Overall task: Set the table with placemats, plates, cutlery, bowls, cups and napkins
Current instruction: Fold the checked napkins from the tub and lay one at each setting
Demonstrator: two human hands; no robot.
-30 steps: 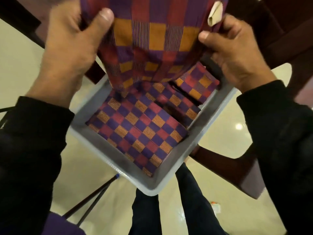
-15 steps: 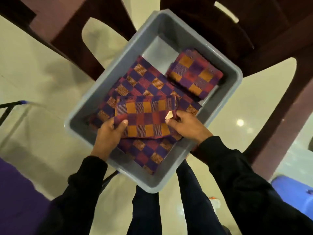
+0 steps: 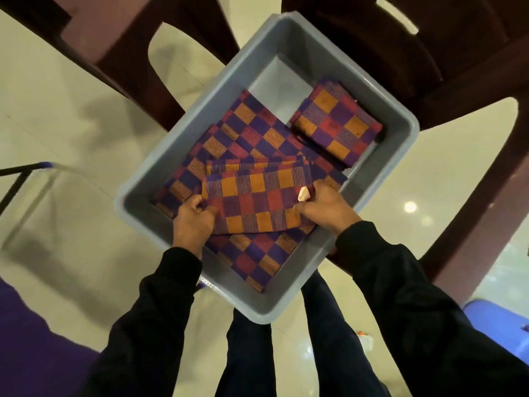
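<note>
Here, a grey plastic bin (image 3: pixel 183 156) sits in the middle of the frame, turned so that its long axis runs from the lower left to the upper right. Its bottom is covered for the most part by a flat checkered cloth (image 3: pixel 246 127) in purple, red and orange, and this cloth follows the same diagonal as the bin. In the upper right part of the bin lies a folded checkered stack (image 3: pixel 336 124) with larger squares, close to the right wall; beside it, to the upper left, a bare piece of the grey bottom shows.

On top of the flat cloth, in the lower half of the bin, is a folded checkered placemat (image 3: pixel 257 199). Its long axis goes almost from left to right in the frame, so it lies across the diagonal of the cloth below it. A small pale tag (image 3: pixel 304 194) shows at its right end. A second folded layer is visible just behind its upper edge.

The left hand (image 3: pixel 194 222) grips the left end of the placemat, with the thumb on top and the fingers curled at the edge. The right hand (image 3: pixel 323 207) pinches the right end, next to the tag. Both arms wear black sleeves (image 3: pixel 406 296).

Dark brown chairs (image 3: pixel 429 53) are in the upper part of the frame on a pale glossy floor (image 3: pixel 71 116). At the lower right edge a blue object (image 3: pixel 498 325) is seen.
</note>
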